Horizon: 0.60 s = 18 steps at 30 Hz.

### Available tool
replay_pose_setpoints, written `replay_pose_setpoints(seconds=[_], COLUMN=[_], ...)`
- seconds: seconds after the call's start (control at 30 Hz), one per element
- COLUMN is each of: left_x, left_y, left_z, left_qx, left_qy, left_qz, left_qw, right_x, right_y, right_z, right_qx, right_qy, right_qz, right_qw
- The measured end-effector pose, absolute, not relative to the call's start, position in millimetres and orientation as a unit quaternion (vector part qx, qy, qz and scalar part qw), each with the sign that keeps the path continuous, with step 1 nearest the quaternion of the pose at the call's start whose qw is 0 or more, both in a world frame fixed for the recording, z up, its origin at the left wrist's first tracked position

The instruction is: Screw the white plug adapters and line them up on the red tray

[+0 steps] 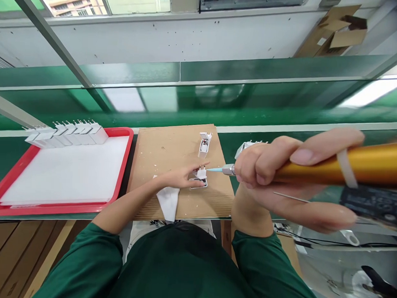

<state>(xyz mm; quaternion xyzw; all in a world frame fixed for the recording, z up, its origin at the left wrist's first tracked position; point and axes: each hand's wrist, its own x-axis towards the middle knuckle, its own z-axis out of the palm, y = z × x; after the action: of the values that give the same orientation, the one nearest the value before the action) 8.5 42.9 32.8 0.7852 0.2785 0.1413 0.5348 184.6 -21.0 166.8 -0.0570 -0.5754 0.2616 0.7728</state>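
Green counter (230, 145), cardboard (166, 150): left hand (179, 176) gripped one case (201, 174); right hand (266, 168) clasped tool (377, 164); tip (214, 169), if tilted, could have slipped off the case.

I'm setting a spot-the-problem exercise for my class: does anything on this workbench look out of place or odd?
Nothing looks plainly damaged or spilled. Slightly untidy: a white cloth or paper lies askew, its narrow end reaching the near edge of the cardboard sheet, and pale specks dot that otherwise plain surface.
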Motion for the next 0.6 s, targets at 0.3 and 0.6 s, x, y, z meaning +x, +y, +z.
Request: replay_pose_setpoints(seconds=[0.3,0.6], left_x=[5,21], left_y=[-2,-15], left_z=[23,4], left_qx=[0.866,0.753], left_qy=[0.341,0.43], left_qz=[0.22,0.32], left_qw=[0.292,0.382], right_x=[185,191], right_y=[-15,-20], right_z=[166,167], right_qx=[-0.073,-0.049], right_qy=[-0.575,-0.592], right_qz=[0.245,0.301], right_qw=[0.777,0.746])
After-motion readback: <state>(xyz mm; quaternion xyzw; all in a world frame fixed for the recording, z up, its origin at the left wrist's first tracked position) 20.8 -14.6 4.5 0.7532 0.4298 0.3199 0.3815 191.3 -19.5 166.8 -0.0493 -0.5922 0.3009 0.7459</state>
